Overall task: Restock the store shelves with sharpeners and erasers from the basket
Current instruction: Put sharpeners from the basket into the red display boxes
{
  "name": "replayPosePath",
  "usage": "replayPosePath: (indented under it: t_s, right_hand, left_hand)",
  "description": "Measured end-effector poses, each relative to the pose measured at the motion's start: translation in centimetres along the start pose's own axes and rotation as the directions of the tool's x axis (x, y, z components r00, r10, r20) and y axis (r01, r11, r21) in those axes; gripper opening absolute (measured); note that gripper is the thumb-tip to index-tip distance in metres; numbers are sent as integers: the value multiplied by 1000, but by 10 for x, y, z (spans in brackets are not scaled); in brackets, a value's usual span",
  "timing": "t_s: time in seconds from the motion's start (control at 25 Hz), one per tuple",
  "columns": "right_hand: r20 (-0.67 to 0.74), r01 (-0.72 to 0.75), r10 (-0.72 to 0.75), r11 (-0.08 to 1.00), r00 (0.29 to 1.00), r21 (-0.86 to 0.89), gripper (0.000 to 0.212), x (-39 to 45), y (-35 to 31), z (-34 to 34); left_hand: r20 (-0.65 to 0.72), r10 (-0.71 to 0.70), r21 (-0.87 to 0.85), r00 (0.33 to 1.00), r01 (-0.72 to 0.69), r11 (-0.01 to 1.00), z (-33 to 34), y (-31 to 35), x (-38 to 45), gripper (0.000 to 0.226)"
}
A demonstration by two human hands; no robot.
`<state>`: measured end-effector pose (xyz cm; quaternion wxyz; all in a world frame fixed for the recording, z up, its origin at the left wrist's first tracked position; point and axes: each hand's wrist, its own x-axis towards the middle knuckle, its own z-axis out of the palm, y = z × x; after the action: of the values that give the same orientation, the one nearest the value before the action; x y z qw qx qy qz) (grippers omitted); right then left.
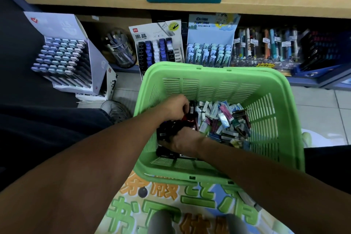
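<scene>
Reaching into the green basket (218,74), the left hand (175,107) is curling around a red-black sharpener (190,113) standing roughly upright, while the right hand (183,141) is gripping dark sharpeners (167,129) beside the erasers (222,118).

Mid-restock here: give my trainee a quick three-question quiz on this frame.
1. True or false: both hands are inside the green basket.
2. Which side of the basket holds the pile of small wrapped erasers: A) the person's left, B) the person's right?
3. What does the left hand grip?

Key: 1. True; the right hand is in too. 2. B. 3. A dark, reddish sharpener.
</scene>
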<state>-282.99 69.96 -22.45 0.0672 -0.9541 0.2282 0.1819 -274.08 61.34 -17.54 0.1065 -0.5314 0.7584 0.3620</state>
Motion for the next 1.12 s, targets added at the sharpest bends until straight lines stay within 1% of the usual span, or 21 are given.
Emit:
replayPosePath:
  t_s: [0.12,0.28,0.4,0.44,0.52,0.56,0.64,0.68,0.72,0.88,0.96,1.12]
  right_hand:
    - [-41,31,-34,998,999,-63,57,-1,1,0]
    - [-55,36,-38,999,998,-38,46,-1,0,-3]
    - [-78,113,-126,982,989,-149,40,5,-5,4]
    - [-98,126,-142,980,985,-152,37,7,-4,6]
    - [-111,155,-166,982,980,-104,32,8,-2,10]
    - [-126,171,-174,985,977,-37,35,7,-1,13]
    - [-133,171,-161,983,978,68,50,5,0,18]
    - [-117,151,-141,986,983,74,55,5,-1,18]
    - [-110,132,-124,988,986,75,55,5,-2,17]
    - [-65,144,-137,982,988,122,43,9,-1,4]
    - [-58,120,-114,984,992,134,38,7,0,4]
    - [7,72,-75,974,997,214,41,0,1,1]
  left_hand:
    - [2,8,17,1000,-8,1000,2,0,1,31]
    - [11,-8,-4,1000,8,1000,1,-1,1,32]
    - [20,-18,-14,1000,19,1000,0,-2,2,33]
    - [22,-18,-16,1000,19,1000,0,-2,3,34]
    - [24,-15,-15,1000,16,1000,-1,-1,3,34]
    - [24,-10,-12,1000,10,1000,-1,-1,2,34]
    - [23,2,0,1000,-2,1000,-1,-1,0,32]
    - [23,5,6,1000,-6,1000,-1,0,-1,32]
    - [20,10,12,1000,-11,1000,0,0,-2,31]
    - [14,19,16,1000,-19,1000,0,0,-3,29]
    - [9,22,19,1000,-23,1000,-1,-1,-3,27]
    - [24,25,30,999,-25,999,2,-3,-2,26]
